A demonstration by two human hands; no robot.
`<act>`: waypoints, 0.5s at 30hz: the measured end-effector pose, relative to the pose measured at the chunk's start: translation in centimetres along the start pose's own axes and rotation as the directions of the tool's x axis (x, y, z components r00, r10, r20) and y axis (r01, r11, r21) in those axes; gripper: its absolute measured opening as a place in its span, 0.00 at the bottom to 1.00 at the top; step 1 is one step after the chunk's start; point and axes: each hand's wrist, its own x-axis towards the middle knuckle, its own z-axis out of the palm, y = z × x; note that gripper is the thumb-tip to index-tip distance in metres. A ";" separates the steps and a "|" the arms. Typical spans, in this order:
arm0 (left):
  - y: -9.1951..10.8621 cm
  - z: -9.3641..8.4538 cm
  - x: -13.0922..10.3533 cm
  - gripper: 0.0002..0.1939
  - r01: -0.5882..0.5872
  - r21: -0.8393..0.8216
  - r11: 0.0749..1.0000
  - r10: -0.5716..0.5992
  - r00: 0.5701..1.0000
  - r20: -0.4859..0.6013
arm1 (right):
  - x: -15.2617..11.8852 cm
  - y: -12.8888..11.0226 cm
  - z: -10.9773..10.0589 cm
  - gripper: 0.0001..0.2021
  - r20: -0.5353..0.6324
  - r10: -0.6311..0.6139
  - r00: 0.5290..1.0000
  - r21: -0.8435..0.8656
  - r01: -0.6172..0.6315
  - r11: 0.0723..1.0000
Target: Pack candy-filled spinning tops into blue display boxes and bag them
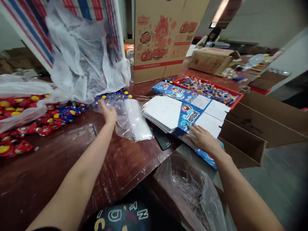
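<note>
My left hand (pixel 108 113) reaches over the table beside a crumpled clear plastic bag (pixel 122 125). Its fingers are blurred, and whether they grip the plastic cannot be made out. A folded white stack of plastic bags (pixel 138 120) lies just to its right. Blue and red toys with yellow parts (pixel 64 112) are heaped beyond and to the left of this hand. My right hand (pixel 203 138) rests on a stack of flat, unfolded printed cartons (pixel 163 110), its fingers stretched over the blue edge. The cartons are white with blue printed panels.
A red tray (pixel 237 102) of small wrapped pieces stands behind the cartons. A black flat object (pixel 165 141) lies partly under them. Below the table edge is a plastic-lined box (pixel 207 195); open cardboard boxes (pixel 245 141) stand right. A person (pixel 209 38) sits at the back.
</note>
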 end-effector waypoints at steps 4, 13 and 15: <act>-0.7 6.1 -1.8 0.18 -0.109 0.065 0.992 0.085 0.952 0.294 | 2.5 -0.2 -3.3 0.29 -0.156 0.068 0.985 -0.001 -0.069 0.998; 4.5 5.8 -9.0 0.20 -0.471 0.126 0.873 0.287 0.705 0.648 | 2.7 -1.6 -12.8 0.27 -0.610 0.151 0.778 0.051 -0.152 0.987; 8.9 2.8 -9.6 0.16 -0.608 0.159 0.778 0.453 0.718 0.529 | 1.6 -2.6 -13.5 0.26 -0.634 0.104 0.766 0.035 -0.106 0.994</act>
